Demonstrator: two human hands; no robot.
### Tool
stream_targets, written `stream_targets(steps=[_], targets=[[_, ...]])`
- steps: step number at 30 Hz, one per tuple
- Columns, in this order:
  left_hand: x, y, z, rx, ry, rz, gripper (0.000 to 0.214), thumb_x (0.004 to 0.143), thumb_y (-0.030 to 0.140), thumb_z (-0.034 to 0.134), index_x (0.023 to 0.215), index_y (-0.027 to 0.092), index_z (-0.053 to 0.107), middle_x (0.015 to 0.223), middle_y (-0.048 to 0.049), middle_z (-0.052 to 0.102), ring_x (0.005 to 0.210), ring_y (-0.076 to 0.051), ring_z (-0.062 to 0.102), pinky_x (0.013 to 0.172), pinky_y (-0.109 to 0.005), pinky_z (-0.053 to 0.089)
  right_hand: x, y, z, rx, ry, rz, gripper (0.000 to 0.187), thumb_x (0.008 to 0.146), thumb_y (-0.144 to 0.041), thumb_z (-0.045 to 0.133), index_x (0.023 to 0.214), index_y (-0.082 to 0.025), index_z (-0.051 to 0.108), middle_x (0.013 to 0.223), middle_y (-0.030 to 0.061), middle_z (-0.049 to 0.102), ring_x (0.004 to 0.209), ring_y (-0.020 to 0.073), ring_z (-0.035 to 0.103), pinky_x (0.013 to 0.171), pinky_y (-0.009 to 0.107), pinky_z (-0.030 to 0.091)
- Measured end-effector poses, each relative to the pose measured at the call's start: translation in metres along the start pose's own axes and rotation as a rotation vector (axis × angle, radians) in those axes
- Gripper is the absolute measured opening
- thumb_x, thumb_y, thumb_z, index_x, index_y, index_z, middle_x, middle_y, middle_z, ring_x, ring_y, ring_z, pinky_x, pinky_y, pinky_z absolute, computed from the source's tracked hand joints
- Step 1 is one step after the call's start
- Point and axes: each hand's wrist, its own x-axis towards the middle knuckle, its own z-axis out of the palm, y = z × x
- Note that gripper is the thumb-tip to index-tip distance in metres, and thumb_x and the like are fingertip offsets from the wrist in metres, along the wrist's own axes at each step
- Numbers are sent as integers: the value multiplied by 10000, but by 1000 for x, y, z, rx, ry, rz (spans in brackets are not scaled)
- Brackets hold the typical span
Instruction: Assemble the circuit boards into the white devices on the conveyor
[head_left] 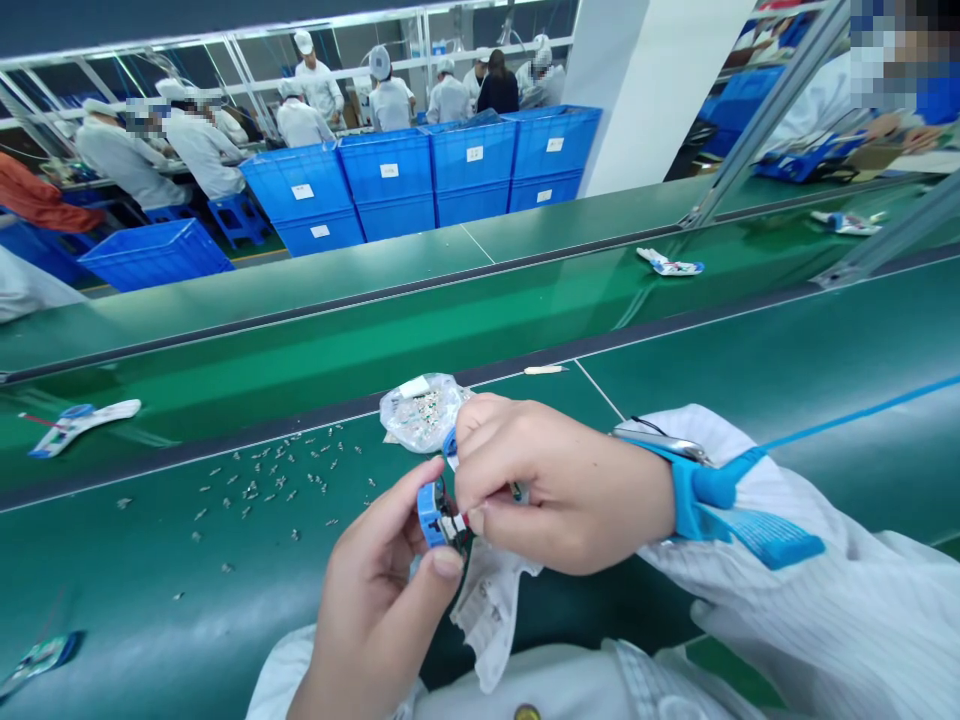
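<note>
My left hand (382, 590) holds a small blue plastic assembly with a circuit board (439, 515), its thumb pressed on the near side. My right hand (555, 490) pinches at the same assembly from the right, and its fingers hide part of it. Just beyond the fingers lies a clear plastic bag of small metal parts (420, 412). Many loose metal parts (277, 485) are scattered on the green conveyor belt (150, 560) to the left. A crumpled white sheet (487, 625) hangs below my hands. A blue anti-static strap (705, 500) circles my right wrist.
Similar white-and-blue assemblies (82, 425) lie on the belts, and a metal rail (765, 120) rises at the right. Beyond the belts stand stacked blue crates (390, 170). Several people in white coats and caps work at benches behind them.
</note>
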Motion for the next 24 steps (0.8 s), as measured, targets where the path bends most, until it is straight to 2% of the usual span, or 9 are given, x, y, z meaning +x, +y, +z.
stream_targets(steps=[5,9,12,15,17,21,24], targets=[[1,0,-2,65,-15,-15,391,832,284,638,1222,279,603,1064,-43,700,881,-182,664,738,-226,532,1,1,0,10,-5,13,241,706,-82,413,486,-177,435,463,-12,493,527,103,348,690,284,351],[3,0,-7,269,-19,29,391,840,336,610,1224,267,593,955,-41,692,776,-174,636,656,-238,514,2,0,-1,5,-29,40,267,699,-77,412,459,-181,359,454,-20,459,531,103,331,687,285,355],[1,2,-3,489,52,90,401,837,388,593,1214,254,580,888,-33,686,707,-170,624,609,-243,491,2,-1,2,-10,-28,69,290,695,-67,424,444,-181,332,443,-23,430,540,106,320,690,284,361],[-2,7,9,677,169,77,407,881,433,481,1224,219,529,1034,-79,683,829,-213,651,689,-288,496,2,0,8,2,-8,116,287,707,-54,442,454,-176,386,458,-22,446,561,110,349,688,279,365],[-5,10,17,746,179,3,434,914,439,379,1267,196,450,1134,-125,652,908,-251,658,718,-333,493,1,1,11,34,0,150,277,722,-45,457,474,-168,448,478,-21,469,581,112,385,681,273,366],[-7,14,26,792,124,-118,472,922,413,333,1319,164,281,983,-129,671,772,-266,672,635,-368,487,0,2,16,117,36,216,265,719,-19,510,491,-152,534,500,-20,510,613,110,448,659,251,371],[-6,13,27,828,130,-121,449,916,356,337,1313,164,252,1026,-149,649,794,-281,670,635,-396,493,0,2,21,200,110,308,255,704,0,511,517,-156,587,529,-19,582,652,114,501,665,233,396]])
